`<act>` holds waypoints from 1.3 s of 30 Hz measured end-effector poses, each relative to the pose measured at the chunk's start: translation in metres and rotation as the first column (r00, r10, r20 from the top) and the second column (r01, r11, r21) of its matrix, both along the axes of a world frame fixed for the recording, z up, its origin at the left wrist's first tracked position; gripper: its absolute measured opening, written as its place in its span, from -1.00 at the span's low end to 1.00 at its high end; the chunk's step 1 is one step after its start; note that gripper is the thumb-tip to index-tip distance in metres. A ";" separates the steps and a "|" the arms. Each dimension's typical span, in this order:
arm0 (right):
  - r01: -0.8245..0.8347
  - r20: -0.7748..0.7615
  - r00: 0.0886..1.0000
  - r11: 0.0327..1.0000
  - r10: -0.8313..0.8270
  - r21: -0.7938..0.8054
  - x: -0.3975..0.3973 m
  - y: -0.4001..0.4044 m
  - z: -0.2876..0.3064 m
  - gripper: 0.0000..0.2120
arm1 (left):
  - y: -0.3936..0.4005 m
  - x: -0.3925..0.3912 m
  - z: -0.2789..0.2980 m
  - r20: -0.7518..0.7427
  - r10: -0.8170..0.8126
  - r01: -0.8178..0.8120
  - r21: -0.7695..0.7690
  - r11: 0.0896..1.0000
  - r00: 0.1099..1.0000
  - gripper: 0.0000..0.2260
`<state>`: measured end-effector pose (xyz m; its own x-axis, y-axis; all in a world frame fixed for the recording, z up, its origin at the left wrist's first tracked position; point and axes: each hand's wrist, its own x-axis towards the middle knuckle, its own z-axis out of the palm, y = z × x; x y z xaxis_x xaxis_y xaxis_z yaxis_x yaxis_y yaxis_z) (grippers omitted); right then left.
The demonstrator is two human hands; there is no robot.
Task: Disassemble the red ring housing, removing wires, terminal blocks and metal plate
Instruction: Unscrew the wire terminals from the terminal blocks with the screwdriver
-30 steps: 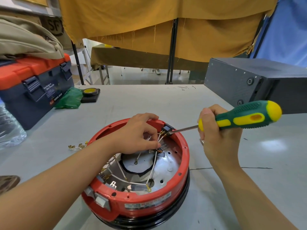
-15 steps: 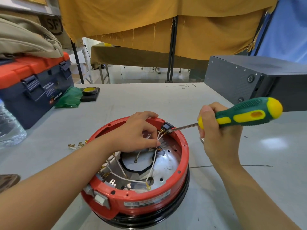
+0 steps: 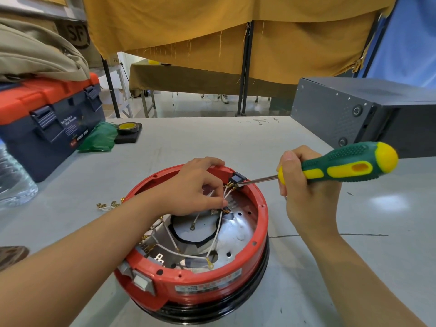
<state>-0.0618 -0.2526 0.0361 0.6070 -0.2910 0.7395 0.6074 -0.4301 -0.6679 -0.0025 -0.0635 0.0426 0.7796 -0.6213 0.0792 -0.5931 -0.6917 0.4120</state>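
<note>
Two bare hands work at a red ring housing (image 3: pixel 203 277) that sits on the grey bench (image 3: pixel 354 267), near its front edge, open side up, on a black base ring. The left hand (image 3: pixel 191 190) reaches in over the far rim; its fingers (image 3: pixel 212 197) are curled and pinch white wires (image 3: pixel 218 228) just beside a small black terminal block (image 3: pixel 236 179) seated at the far-right inner wall. The right hand (image 3: pixel 304 197) grips a screwdriver (image 3: pixel 342 167) with a green and yellow handle, fingers wrapped round the handle near the shaft. The tool's long axis runs roughly level, left to right, handle end pointing right and slightly up, tip pointing left and touching the terminal block. Brass connectors show under the block. Inside the housing lies a perforated metal plate (image 3: pixel 238 234) with a round central opening edged in black; white wires cross it, ending in ring lugs. A few loose connectors (image 3: pixel 109 205) lie on the bench left of the housing. Further left stands a blue toolbox (image 3: pixel 47 123) with a red lid, a green bag (image 3: pixel 100 138) and a tape roll (image 3: pixel 128 127) beside it. A dark grey metal box (image 3: pixel 354 109) stands at the far right.
</note>
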 end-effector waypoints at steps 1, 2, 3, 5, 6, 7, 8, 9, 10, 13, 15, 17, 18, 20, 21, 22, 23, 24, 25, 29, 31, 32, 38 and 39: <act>-0.002 0.003 1.000 1.000 0.002 -0.019 0.000 0.000 0.001 -0.72 | 0.000 0.000 0.000 0.001 0.001 -0.001 0.000 1.000 1.000 -0.84; -0.007 0.006 1.000 0.999 0.007 -0.037 -0.001 0.000 0.001 -0.74 | 0.000 -0.001 0.000 0.002 0.001 -0.001 -0.001 1.000 1.000 -0.84; -0.014 0.008 1.000 0.999 0.015 -0.052 -0.001 0.000 0.002 -0.76 | 0.000 -0.001 0.001 0.004 0.002 -0.002 -0.001 1.000 1.000 -0.84; -0.025 0.005 1.000 0.997 0.025 -0.071 -0.001 0.000 0.002 -0.77 | 0.000 -0.002 0.001 0.006 0.001 -0.001 0.000 1.000 1.000 -0.84; -0.028 0.003 1.000 0.997 0.028 -0.078 -0.001 0.000 0.002 -0.77 | 0.000 -0.002 0.001 0.006 0.000 0.000 0.000 1.000 1.000 -0.84; -0.033 0.002 0.999 0.996 0.034 -0.082 -0.001 0.000 0.002 -0.77 | 0.000 -0.002 0.001 0.005 0.000 0.000 -0.001 1.000 1.000 -0.84; -0.043 -0.003 0.999 0.996 0.043 -0.082 -0.001 0.001 0.002 -0.77 | 0.000 -0.002 0.001 0.004 -0.001 0.001 -0.002 1.000 1.000 -0.84; -0.054 -0.010 0.999 0.996 0.054 -0.076 -0.001 0.002 0.002 -0.77 | 0.000 -0.002 0.001 0.003 -0.002 0.002 -0.003 1.000 1.000 -0.84; -0.069 -0.018 0.998 0.996 0.068 -0.059 -0.001 0.002 0.002 -0.77 | 0.000 -0.002 0.001 0.002 -0.003 0.003 -0.005 1.000 1.000 -0.84; -0.115 -0.040 0.992 0.990 0.118 0.078 0.004 0.000 0.003 -0.73 | -0.001 -0.002 0.001 -0.003 -0.003 0.003 -0.008 1.000 1.000 -0.85; -0.143 -0.037 0.987 0.969 0.154 0.203 0.008 -0.003 0.004 -0.71 | 0.000 -0.001 0.001 -0.002 -0.004 0.004 -0.007 1.000 1.000 -0.85; -0.157 -0.037 0.984 0.944 0.175 0.290 0.011 -0.005 0.004 -0.66 | -0.001 -0.001 0.001 0.003 -0.006 0.006 -0.005 1.000 1.000 -0.85; -0.164 -0.038 0.982 0.931 0.187 0.326 0.013 -0.007 0.003 -0.67 | -0.001 -0.001 0.000 0.004 -0.006 0.006 -0.005 1.000 1.000 -0.85; -0.173 -0.042 0.978 0.909 0.204 0.378 0.016 -0.009 0.002 -0.67 | -0.001 0.000 0.000 0.003 -0.007 0.007 -0.005 1.000 1.000 -0.84; -0.177 -0.047 0.976 0.902 0.212 0.395 0.017 -0.010 0.002 -0.67 | -0.001 0.000 0.000 0.003 -0.007 0.007 -0.004 1.000 1.000 -0.84; -0.179 -0.051 0.974 0.894 0.219 0.410 0.018 -0.010 0.001 -0.67 | -0.001 0.000 0.000 0.004 -0.007 0.007 -0.004 1.000 1.000 -0.85; -0.182 -0.054 0.973 0.885 0.226 0.429 0.019 -0.011 0.001 -0.66 | -0.001 0.000 0.000 0.004 -0.006 0.006 -0.005 1.000 1.000 -0.85; -0.185 -0.055 0.971 0.873 0.234 0.451 0.020 -0.012 0.002 -0.66 | -0.001 0.000 0.000 0.004 -0.006 0.006 -0.007 1.000 1.000 -0.85; -0.186 -0.053 0.969 0.859 0.240 0.477 0.021 -0.014 0.002 -0.66 | -0.001 0.000 0.000 0.003 -0.007 0.007 -0.010 1.000 1.000 -0.85; -0.162 -0.132 0.958 0.862 0.254 0.481 0.021 -0.007 -0.006 -0.69 | -0.001 0.001 -0.001 0.007 -0.011 0.011 -0.015 1.000 1.000 -0.86; -0.166 -0.197 0.946 0.910 0.256 0.380 0.021 0.006 -0.011 -0.73 | 0.000 0.001 -0.001 0.002 -0.009 0.009 -0.022 1.000 1.000 -0.87; -0.178 -0.198 0.945 0.920 0.258 0.350 0.020 0.010 -0.012 -0.73 | 0.000 0.002 -0.001 -0.003 -0.011 0.011 -0.028 1.000 1.000 -0.87; -0.164 -0.111 0.964 0.872 0.241 0.461 0.018 -0.009 -0.001 -0.71 | 0.000 0.002 -0.002 -0.010 -0.013 0.013 -0.038 0.999 1.000 -0.86; -0.164 -0.095 0.967 0.869 0.234 0.467 0.018 -0.010 -0.001 -0.69 | 0.000 0.002 -0.002 -0.010 -0.012 0.011 -0.041 0.999 1.000 -0.86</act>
<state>-0.0439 -0.2627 0.0349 0.7773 -0.4330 0.4564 0.5299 0.0595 -0.8460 -0.0006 -0.0633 0.0409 0.7734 -0.6264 0.0973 -0.5966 -0.6673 0.4459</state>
